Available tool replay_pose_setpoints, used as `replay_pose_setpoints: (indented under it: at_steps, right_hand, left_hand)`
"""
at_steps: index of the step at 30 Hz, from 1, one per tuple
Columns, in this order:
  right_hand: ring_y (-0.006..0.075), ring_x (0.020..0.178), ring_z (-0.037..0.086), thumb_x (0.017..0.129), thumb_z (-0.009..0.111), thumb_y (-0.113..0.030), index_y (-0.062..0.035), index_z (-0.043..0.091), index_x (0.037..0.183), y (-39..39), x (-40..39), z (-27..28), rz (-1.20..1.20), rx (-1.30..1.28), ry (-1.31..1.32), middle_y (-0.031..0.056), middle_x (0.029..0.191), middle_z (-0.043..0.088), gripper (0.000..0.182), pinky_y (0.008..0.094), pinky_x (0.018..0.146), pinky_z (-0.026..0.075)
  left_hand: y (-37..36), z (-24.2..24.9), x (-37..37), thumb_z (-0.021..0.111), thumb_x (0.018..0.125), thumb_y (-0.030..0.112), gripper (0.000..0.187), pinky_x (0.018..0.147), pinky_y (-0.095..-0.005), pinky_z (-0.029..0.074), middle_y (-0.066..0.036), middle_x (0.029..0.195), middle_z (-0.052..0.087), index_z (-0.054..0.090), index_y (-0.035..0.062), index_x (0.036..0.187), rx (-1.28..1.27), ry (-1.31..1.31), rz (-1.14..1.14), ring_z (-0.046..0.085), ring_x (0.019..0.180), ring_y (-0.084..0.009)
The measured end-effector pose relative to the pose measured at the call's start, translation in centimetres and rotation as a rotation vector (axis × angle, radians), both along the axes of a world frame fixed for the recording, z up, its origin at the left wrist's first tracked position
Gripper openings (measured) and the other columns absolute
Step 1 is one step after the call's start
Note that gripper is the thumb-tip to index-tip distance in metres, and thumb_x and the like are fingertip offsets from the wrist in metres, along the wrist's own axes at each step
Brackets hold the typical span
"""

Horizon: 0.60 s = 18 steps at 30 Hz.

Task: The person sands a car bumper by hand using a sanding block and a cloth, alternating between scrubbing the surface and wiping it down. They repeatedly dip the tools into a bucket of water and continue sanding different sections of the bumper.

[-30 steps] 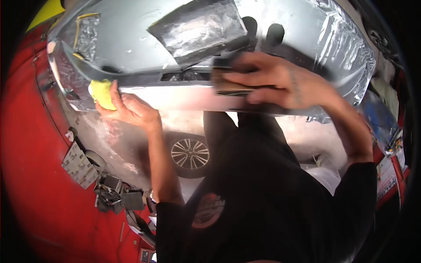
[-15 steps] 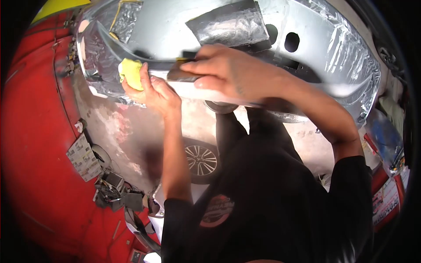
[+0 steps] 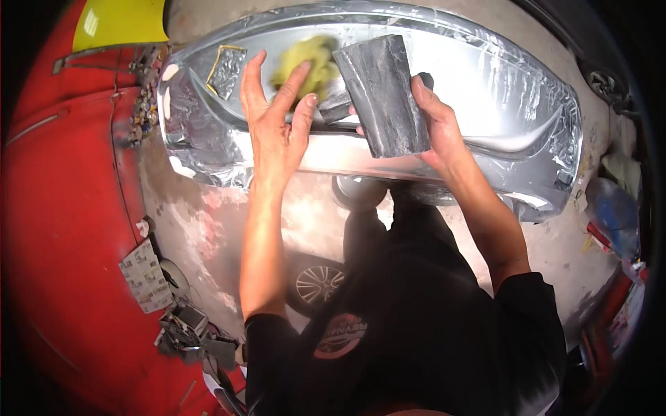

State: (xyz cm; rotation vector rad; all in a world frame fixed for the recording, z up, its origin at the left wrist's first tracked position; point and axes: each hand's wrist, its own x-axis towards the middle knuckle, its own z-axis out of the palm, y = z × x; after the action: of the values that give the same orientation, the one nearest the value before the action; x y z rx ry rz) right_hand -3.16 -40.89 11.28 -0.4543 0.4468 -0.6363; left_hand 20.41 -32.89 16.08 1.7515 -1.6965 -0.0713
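My right hand (image 3: 442,128) grips a dark grey, creased sheet of sandpaper (image 3: 381,97), thumb at its right edge and fingertips showing behind its left side. My left hand (image 3: 277,121) is open, fingers spread and holding nothing. Just beyond its fingertips is a crumpled yellow cloth (image 3: 305,66), blurred by motion. Below both hands lies a silver-grey car bumper (image 3: 499,76) with a glossy, wet-looking surface. A dark, narrow piece (image 3: 336,113) shows between the hands, partly covered by the sheet.
A small yellow-edged patch (image 3: 226,71) lies at the bumper's left. Red car panels (image 3: 62,229) fill the left side, with a yellow panel (image 3: 118,24) above. A round stool-like top (image 3: 359,192) and a wheel (image 3: 319,284) are below the bumper. Assorted parts (image 3: 191,333) sit lower left.
My right hand has left the bumper's edge and taken up the sandpaper that lay on the bumper. My left hand has opened and let go of the yellow cloth, which moved up and right.
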Motion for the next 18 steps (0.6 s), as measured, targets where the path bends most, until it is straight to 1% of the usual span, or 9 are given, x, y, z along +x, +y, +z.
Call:
replay_pose_setpoints:
  at_steps: [1, 4, 7, 9, 10, 14, 15, 17, 18]
  right_hand:
    - [0.0426, 0.121, 0.071, 0.107, 0.056, -0.056, 0.0053, 0.045, 0.156, 0.2, -0.3, 0.3, 0.027, 0.073, -0.08, 0.0364, 0.138, 0.064, 0.079, 0.0498, 0.103, 0.06]
    - [0.0452, 0.125, 0.068, 0.106, 0.057, -0.058, 0.0052, 0.044, 0.157, 1.5, -0.3, 0.6, 0.066, 0.179, -0.24, 0.0384, 0.141, 0.06, 0.082, 0.0517, 0.106, 0.058]
    - [0.0396, 0.125, 0.069, 0.107, 0.059, -0.053, 0.0048, 0.047, 0.155, 2.5, 0.5, 1.5, 0.051, 0.174, -0.246, 0.0343, 0.143, 0.061, 0.077, 0.0482, 0.106, 0.058]
    - [0.0282, 0.123, 0.07, 0.107, 0.061, -0.047, 0.0042, 0.05, 0.155, 2.2, 0.2, 1.8, 0.054, -0.316, 0.048, 0.0255, 0.142, 0.064, 0.071, 0.0408, 0.107, 0.056]
    - [0.0181, 0.12, 0.068, 0.107, 0.063, -0.034, 0.0043, 0.057, 0.151, 2.1, -0.5, 3.2, 0.05, -0.403, 0.149, 0.0145, 0.139, 0.067, 0.058, 0.0331, 0.106, 0.052]
    - [0.0202, 0.118, 0.064, 0.106, 0.066, -0.017, 0.0019, 0.064, 0.146, 1.9, -2.3, 2.4, 0.075, -0.842, 0.493, 0.0097, 0.135, 0.068, 0.044, 0.033, 0.105, 0.048]
    - [0.0202, 0.118, 0.064, 0.106, 0.066, -0.017, 0.0019, 0.064, 0.146, 2.0, -2.5, 2.3, 0.079, -0.837, 0.502, 0.0097, 0.135, 0.068, 0.044, 0.033, 0.105, 0.048]
    - [0.0235, 0.121, 0.064, 0.105, 0.069, -0.023, -0.0009, 0.065, 0.147, 2.4, -2.4, 2.7, 0.225, -0.944, 0.673, 0.0134, 0.133, 0.068, 0.047, 0.0343, 0.107, 0.047]
    - [0.0286, 0.128, 0.063, 0.105, 0.07, -0.027, -0.0038, 0.065, 0.147, 2.7, -1.9, 2.7, 0.262, -0.938, 0.7, 0.0172, 0.135, 0.068, 0.048, 0.0359, 0.111, 0.046]
  left_hand:
    - [0.0, 0.5, -0.4, 0.072, 0.1, 0.018, 0.034, 0.118, -0.044, 0.041, -0.023, 0.158, 0.048, 0.077, 0.0142, 0.134, -0.006, -0.012, -0.011, 0.049, 0.144, -0.0372]
    - [1.1, 1.4, -1.2, 0.073, 0.104, 0.021, 0.046, 0.109, -0.0375, 0.049, -0.015, 0.145, 0.063, 0.064, 0.0023, 0.145, 0.169, 0.962, -0.001, 0.06, 0.13, -0.0214]
    - [1.9, 0.8, -2.4, 0.074, 0.104, 0.017, 0.048, 0.107, -0.0336, 0.05, -0.013, 0.142, 0.065, 0.06, 0.001, 0.147, 0.178, 1.055, -0.075, 0.062, 0.127, -0.0191]
    - [3.0, 0.8, -2.1, 0.076, 0.102, 0.011, 0.051, 0.105, -0.0328, 0.052, -0.013, 0.137, 0.068, 0.058, 0.0019, 0.149, 0.151, 1.017, -0.071, 0.064, 0.122, -0.0194]
    - [3.6, 0.9, -1.3, 0.076, 0.102, 0.011, 0.05, 0.103, -0.0331, 0.053, -0.013, 0.136, 0.069, 0.059, 0.0021, 0.148, 0.184, 0.895, -0.044, 0.065, 0.12, -0.0196]
    - [4.1, 0.3, 3.8, 0.074, 0.101, 0.013, 0.041, 0.097, -0.0329, 0.054, -0.013, 0.134, 0.07, 0.067, 0.005, 0.14, 0.276, 0.512, 0.089, 0.068, 0.116, -0.0224]
    - [3.5, -0.2, 4.8, 0.074, 0.101, 0.014, 0.039, 0.095, -0.033, 0.054, -0.013, 0.133, 0.07, 0.069, 0.0058, 0.138, 0.293, 0.305, 0.113, 0.068, 0.114, -0.0238]
    - [0.9, -0.5, 5.3, 0.073, 0.099, 0.016, 0.038, 0.094, -0.0369, 0.055, -0.013, 0.134, 0.069, 0.072, 0.0096, 0.137, 0.265, 0.317, 0.046, 0.067, 0.116, -0.0299]
    - [-0.7, -1.2, 5.5, 0.074, 0.098, 0.015, 0.039, 0.093, -0.0396, 0.056, -0.013, 0.133, 0.068, 0.072, 0.0113, 0.137, 0.158, 0.045, -0.111, 0.066, 0.115, -0.031]
